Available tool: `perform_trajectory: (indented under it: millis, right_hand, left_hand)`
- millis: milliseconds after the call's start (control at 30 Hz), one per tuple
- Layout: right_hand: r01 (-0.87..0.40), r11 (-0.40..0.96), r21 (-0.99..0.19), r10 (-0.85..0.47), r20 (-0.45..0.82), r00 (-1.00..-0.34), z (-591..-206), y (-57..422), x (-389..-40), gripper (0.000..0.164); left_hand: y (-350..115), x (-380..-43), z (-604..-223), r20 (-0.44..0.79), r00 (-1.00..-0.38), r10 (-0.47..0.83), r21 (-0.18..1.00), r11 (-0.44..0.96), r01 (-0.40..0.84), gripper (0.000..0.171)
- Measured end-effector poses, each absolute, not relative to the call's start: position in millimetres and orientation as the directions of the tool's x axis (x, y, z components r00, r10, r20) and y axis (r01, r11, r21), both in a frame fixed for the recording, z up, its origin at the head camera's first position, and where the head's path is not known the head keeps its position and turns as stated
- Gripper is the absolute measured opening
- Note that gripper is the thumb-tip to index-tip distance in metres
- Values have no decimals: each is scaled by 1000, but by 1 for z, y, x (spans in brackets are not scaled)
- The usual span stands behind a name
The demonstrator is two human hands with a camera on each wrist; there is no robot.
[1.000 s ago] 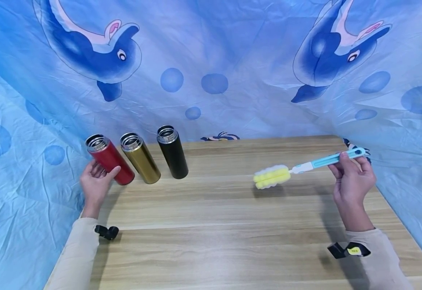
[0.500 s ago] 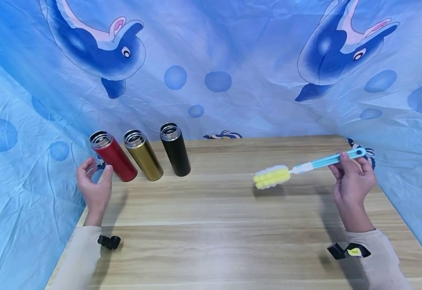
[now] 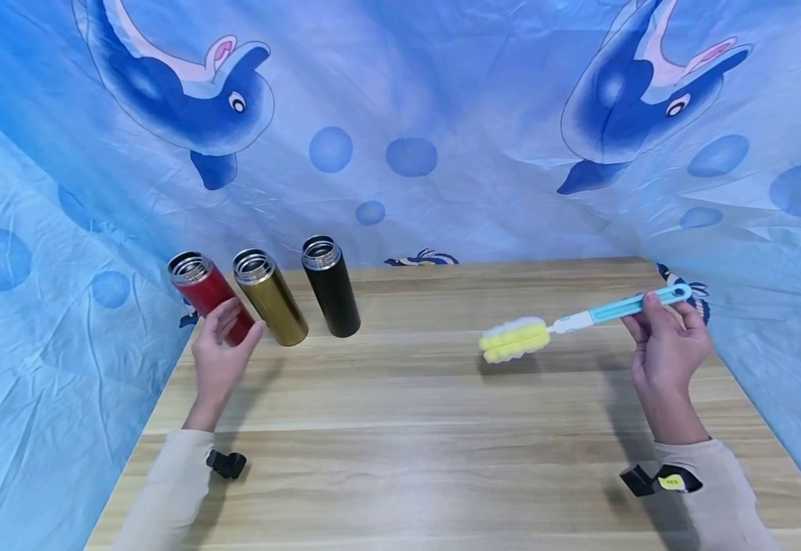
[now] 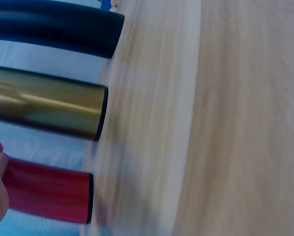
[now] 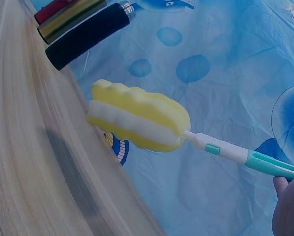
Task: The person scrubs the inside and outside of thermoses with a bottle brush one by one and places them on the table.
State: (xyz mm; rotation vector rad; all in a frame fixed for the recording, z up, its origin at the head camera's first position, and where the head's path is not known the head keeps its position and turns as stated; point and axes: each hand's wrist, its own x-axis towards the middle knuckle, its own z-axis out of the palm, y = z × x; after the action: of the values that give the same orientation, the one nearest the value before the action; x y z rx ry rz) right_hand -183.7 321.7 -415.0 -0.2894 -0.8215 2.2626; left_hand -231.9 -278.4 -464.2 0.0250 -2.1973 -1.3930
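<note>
Three lidless vacuum flasks stand upright at the back left of the table: a red flask [image 3: 209,287], a gold flask [image 3: 272,302] and a black flask [image 3: 333,291]. My left hand [image 3: 219,356] is in front of the red flask, fingers spread and overlapping its lower part; it holds nothing. In the left wrist view the fingers show beside the red flask [image 4: 48,191]. On the right, my right hand [image 3: 669,352] pinches the blue handle of a bottle brush [image 3: 572,321]. The brush's yellow and white sponge head [image 5: 137,115] points left, raised above the table.
The wooden table [image 3: 400,428] stretches between both arms. A blue sheet [image 3: 483,115] printed with dolphins hangs behind it and along both sides. A shadow [image 5: 70,169] of the brush falls on the table in the right wrist view.
My left hand let go of the red flask, drew back to its left, then moved right to its front. The flasks stay put. My right hand keeps the bottle brush almost still.
</note>
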Motion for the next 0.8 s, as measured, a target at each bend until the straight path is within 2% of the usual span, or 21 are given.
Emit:
perform_trajectory:
  millis: [167,333,633,800]
  right_hand:
    - [-531,-557,-638,676,23,-737,-416,320,-183,31]
    - [-536,-558,-633,681,20,-732,-416,318,-183,30]
    - [-527,-564,-636,678,8,-735,-416,320,-181,28]
    - [-526,-559,-641,680,9,-734,-415,321,-181,30]
  left_hand:
    - [-273,-247,-471,318,-908,-273,884,432,179,76]
    - [-261,-259,-472,246,-925,-290,895,435,102,86]
    - [-251,-270,-475,295,-886,-357,869,486,94,81]
    - [-250,-272,-473,297,-885,-358,863,497,88,79]
